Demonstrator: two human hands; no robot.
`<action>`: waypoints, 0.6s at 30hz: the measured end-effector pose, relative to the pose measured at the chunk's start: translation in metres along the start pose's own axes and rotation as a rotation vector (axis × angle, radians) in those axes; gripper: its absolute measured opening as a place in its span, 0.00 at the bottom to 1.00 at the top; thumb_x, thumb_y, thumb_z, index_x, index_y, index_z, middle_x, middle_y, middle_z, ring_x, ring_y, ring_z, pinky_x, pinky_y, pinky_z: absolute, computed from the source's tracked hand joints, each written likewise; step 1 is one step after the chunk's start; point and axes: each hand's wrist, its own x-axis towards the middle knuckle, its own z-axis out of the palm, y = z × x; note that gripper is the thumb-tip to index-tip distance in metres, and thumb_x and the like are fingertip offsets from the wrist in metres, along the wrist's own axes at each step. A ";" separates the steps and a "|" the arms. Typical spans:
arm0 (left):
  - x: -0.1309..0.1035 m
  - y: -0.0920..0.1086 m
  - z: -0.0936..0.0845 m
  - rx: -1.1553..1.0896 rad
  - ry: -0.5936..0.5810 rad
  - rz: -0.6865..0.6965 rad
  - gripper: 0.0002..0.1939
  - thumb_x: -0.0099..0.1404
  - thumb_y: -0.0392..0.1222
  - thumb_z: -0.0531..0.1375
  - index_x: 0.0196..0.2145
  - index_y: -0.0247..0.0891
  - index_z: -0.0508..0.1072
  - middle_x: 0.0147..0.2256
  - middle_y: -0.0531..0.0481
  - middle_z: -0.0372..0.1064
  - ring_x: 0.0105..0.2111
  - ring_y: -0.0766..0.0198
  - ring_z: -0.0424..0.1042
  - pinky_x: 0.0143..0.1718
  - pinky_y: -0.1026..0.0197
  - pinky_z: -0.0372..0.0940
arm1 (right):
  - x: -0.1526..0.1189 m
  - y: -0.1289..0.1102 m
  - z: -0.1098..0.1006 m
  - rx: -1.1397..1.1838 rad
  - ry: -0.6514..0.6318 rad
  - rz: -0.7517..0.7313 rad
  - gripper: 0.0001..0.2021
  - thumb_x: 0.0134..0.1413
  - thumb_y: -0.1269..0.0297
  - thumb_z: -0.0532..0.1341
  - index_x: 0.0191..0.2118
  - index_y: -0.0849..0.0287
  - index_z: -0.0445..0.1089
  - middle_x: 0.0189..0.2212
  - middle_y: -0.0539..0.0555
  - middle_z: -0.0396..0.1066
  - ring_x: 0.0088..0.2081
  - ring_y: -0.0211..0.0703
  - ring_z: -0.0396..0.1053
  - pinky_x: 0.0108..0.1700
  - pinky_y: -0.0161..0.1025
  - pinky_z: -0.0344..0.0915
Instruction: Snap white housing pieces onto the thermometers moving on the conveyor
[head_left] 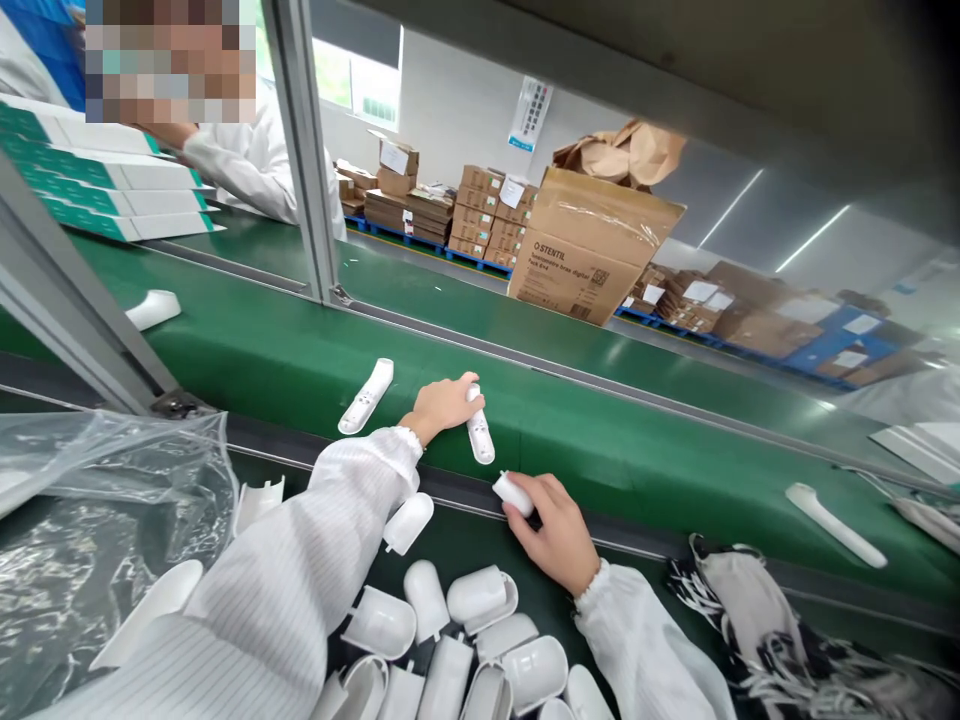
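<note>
On the green belt, my left hand (444,405) has its fingers closed on the upper end of a white elongated device (481,438). A second such device (367,397) lies to the left of that hand. Nearer the belt's front edge, my right hand (555,530) grips a small white cover (514,494) between thumb and fingers. Below the hands are several loose white covers (446,680) in a pile, and one more cover (409,523) rests beside my left sleeve.
Clear plastic bags (112,550) are at the left, below a metal post (304,150). Bundled cables and grey cuffs (757,610) lie at the right. Another device (836,525) is on the belt. A person (247,160) stands across it near stacked boxes (112,180).
</note>
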 end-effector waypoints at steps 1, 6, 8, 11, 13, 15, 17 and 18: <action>0.002 0.002 0.002 0.017 -0.011 0.008 0.27 0.67 0.60 0.46 0.58 0.50 0.63 0.43 0.45 0.75 0.44 0.48 0.75 0.44 0.52 0.66 | 0.004 -0.001 0.004 -0.022 0.024 0.057 0.15 0.61 0.65 0.57 0.53 0.58 0.68 0.40 0.57 0.75 0.40 0.48 0.72 0.45 0.45 0.70; 0.008 0.014 0.010 0.036 -0.033 0.021 0.26 0.66 0.61 0.46 0.54 0.48 0.66 0.42 0.44 0.75 0.43 0.47 0.75 0.43 0.50 0.66 | 0.032 0.004 0.022 -0.140 0.019 0.355 0.17 0.61 0.61 0.58 0.53 0.60 0.69 0.37 0.57 0.76 0.37 0.49 0.73 0.40 0.42 0.69; 0.010 0.021 0.013 0.027 -0.027 0.001 0.26 0.66 0.61 0.47 0.53 0.45 0.66 0.41 0.42 0.75 0.43 0.46 0.75 0.42 0.49 0.67 | 0.038 0.007 0.025 -0.140 -0.037 0.373 0.18 0.61 0.61 0.59 0.54 0.61 0.68 0.39 0.58 0.76 0.36 0.49 0.73 0.40 0.41 0.69; 0.013 0.031 0.017 0.018 -0.023 -0.032 0.25 0.65 0.60 0.48 0.50 0.41 0.67 0.40 0.40 0.75 0.43 0.45 0.75 0.42 0.49 0.67 | 0.036 0.008 0.025 -0.135 -0.064 0.290 0.19 0.61 0.61 0.60 0.56 0.62 0.68 0.45 0.60 0.76 0.41 0.50 0.73 0.45 0.43 0.70; 0.015 0.036 0.019 0.012 -0.022 -0.036 0.24 0.64 0.59 0.49 0.49 0.40 0.67 0.40 0.40 0.75 0.43 0.45 0.75 0.42 0.50 0.67 | 0.033 0.012 0.020 -0.145 -0.078 0.231 0.19 0.62 0.62 0.60 0.57 0.59 0.69 0.51 0.60 0.74 0.43 0.49 0.73 0.48 0.44 0.69; 0.017 0.040 0.022 0.005 -0.023 -0.028 0.24 0.64 0.59 0.50 0.49 0.41 0.67 0.40 0.40 0.75 0.43 0.46 0.75 0.42 0.51 0.67 | 0.031 0.018 0.014 -0.145 -0.116 0.231 0.20 0.61 0.64 0.61 0.58 0.55 0.69 0.53 0.57 0.73 0.42 0.48 0.73 0.48 0.44 0.70; 0.019 0.044 0.026 -0.001 -0.020 -0.016 0.24 0.64 0.59 0.50 0.48 0.41 0.68 0.41 0.39 0.75 0.43 0.46 0.75 0.42 0.51 0.67 | 0.034 0.028 0.007 -0.107 -0.167 0.260 0.21 0.58 0.65 0.64 0.58 0.52 0.70 0.52 0.54 0.74 0.42 0.47 0.73 0.47 0.43 0.70; 0.021 0.045 0.028 -0.003 -0.017 -0.008 0.23 0.64 0.59 0.50 0.48 0.41 0.68 0.41 0.39 0.75 0.44 0.46 0.75 0.43 0.51 0.67 | 0.037 0.033 0.004 -0.083 -0.189 0.278 0.22 0.57 0.65 0.66 0.58 0.50 0.71 0.50 0.53 0.75 0.43 0.46 0.73 0.48 0.42 0.70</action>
